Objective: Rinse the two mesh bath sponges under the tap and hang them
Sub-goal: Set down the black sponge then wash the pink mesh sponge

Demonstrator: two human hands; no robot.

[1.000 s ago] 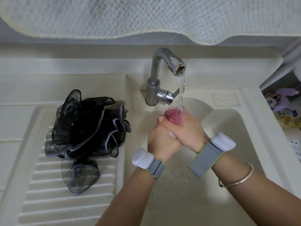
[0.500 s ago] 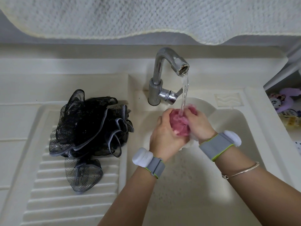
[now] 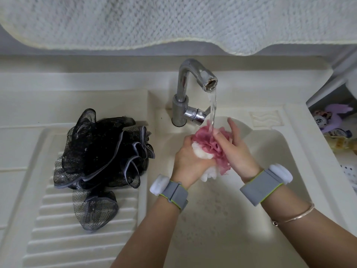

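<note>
Landmark: tap [image 3: 188,93], chrome, at the back rim of the basin [image 3: 286,171]; water runs from its spout.
Pink sponge [image 3: 209,145]: pink and white mesh, directly under the stream, over the basin, just in front of the tap.
Left hand [image 3: 188,158]: fingers curled round the sponge's left side, gripping it.
Right hand [image 3: 236,151]: presses the sponge's right side, fingers extended, fingertips blurred.
Black sponge [image 3: 102,155]: left of the tap, resting on the ribbed drainboard [image 3: 58,229], its edge near the basin's left rim, apart from both hands.
Open room: bare basin floor in front of the hands; bare ribs in front of the black sponge.
Overhead: white towel [image 3: 173,20] hangs above and behind the tap.
</note>
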